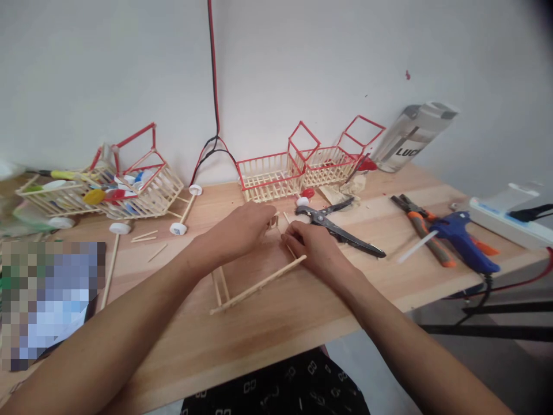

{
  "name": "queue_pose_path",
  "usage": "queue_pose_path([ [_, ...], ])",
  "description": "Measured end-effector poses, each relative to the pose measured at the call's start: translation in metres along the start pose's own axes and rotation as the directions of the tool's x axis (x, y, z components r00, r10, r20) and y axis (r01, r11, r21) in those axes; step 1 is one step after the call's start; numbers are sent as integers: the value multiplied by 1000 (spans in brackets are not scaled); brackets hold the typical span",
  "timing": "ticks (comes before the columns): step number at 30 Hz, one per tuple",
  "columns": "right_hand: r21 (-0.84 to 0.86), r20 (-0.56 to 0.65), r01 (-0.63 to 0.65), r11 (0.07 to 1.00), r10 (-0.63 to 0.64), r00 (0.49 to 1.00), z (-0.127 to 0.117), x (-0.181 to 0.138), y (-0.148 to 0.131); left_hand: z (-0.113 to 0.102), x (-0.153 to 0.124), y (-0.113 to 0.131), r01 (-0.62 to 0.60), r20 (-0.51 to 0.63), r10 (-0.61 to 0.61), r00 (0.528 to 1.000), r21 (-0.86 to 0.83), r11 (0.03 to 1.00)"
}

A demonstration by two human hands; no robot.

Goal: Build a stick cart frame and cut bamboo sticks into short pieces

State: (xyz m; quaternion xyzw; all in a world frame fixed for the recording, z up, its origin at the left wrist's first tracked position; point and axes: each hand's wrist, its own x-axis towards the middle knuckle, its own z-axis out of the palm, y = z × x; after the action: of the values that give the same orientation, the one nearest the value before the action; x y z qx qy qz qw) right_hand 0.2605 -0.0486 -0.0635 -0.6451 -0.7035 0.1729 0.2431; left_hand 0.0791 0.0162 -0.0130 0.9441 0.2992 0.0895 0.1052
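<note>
A frame of thin wooden sticks (254,286) lies flat on the wooden table (276,323) in front of me. My left hand (240,229) rests on its far side, fingers curled down and pinched on a stick end near the middle. My right hand (311,245) sits just to the right, fingers closed on a short wooden stick (288,220) that pokes up between both hands. The fingertips of both hands almost meet over the frame's far edge.
Black scissors (341,227) lie just behind my right hand. Further right are orange pliers (425,233), a blue glue gun (464,236) and a white power strip (510,216). Red-edged stick baskets (298,167) stand at the wall. A stick cart (108,190) and loose wheels (178,229) lie left.
</note>
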Motion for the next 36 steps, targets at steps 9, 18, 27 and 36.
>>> queue_pose_path([
  [9,41,-6,13,999,-13,1000,2,1,1,1,0,-3,-11,3,11,1000,12,1000],
  [18,64,4,11,998,-11,1000,-1,2,0,-1,0,1,-3,-2,3,1000,8,1000],
  [27,62,10,4,998,-5,1000,1,2,1,-2,0,3,8,2,-9,1000,7,1000],
  [36,87,13,0,996,-1,1000,-1,1,-2,-7,1,8,53,33,-53,998,15,998],
])
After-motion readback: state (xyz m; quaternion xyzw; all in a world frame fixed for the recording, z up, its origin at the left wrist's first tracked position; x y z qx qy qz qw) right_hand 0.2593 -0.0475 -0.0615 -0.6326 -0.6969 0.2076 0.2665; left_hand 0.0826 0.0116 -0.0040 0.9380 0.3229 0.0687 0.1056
